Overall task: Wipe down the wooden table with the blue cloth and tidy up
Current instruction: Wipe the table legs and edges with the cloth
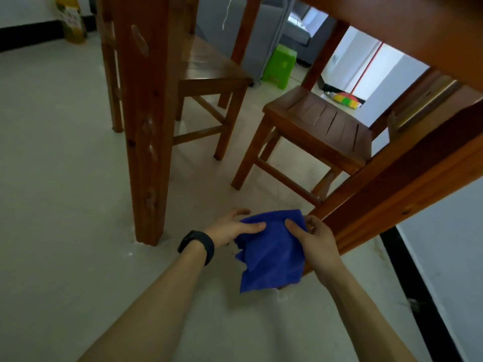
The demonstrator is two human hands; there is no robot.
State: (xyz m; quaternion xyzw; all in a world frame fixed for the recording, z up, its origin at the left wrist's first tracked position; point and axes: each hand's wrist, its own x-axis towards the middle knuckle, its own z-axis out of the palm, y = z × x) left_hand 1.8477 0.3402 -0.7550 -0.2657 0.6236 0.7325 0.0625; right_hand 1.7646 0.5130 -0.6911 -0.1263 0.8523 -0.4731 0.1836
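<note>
Left hand (230, 227): the blue cloth (271, 254) is held at its left edge, thumb laid on top, fingers curled behind; a black wristband (198, 245) is worn.
Right hand (316, 241): the cloth's right edge is gripped between thumb and curled fingers.
Cloth position: lower centre of the frame, crumpled between both hands, above the floor (65, 178), just beside the slanting bench leg (397, 194).
Bench: viewed from below; an upright leg (146, 131) is seen at centre left.
Chairs: near chair (321, 126) at centre right; far chair (206, 66) at upper centre.
Background: a green stool (281, 65) and a broom (346, 99) are seen at upper right.
</note>
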